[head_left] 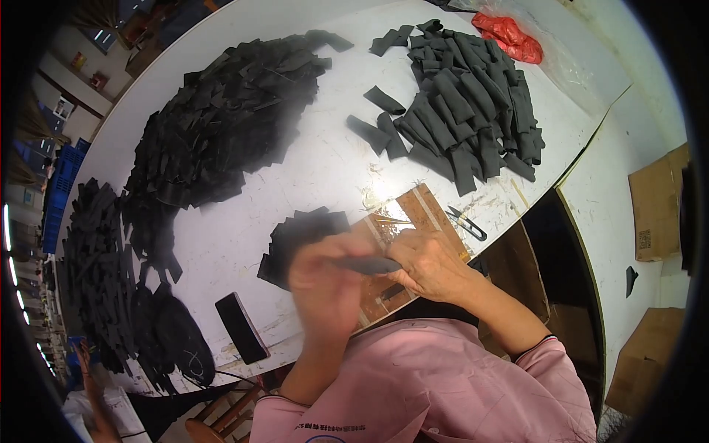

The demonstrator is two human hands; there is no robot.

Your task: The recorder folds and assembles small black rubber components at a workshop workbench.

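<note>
Over a brown wooden board [419,207], my right hand [436,264] is closed, pinching one end of a dark grey fabric piece [371,265]. The piece stretches left toward my left hand [325,277], whose fingers are smeared by motion, so I cannot tell whether they grip it. Beside and partly behind the left hand lies a small stack of black fabric pieces [299,230]. Thin sticks [393,221] rest on the board. Just right of it are black thread snips [467,224].
A big heap of flat black pieces [221,118] covers the left table; tube-like grey pieces [473,103] pile at far right. A phone [241,328] lies near the front edge. Black strips [96,266], a red bag [509,37], cardboard boxes [659,203] and another person's arm [92,387] surround this.
</note>
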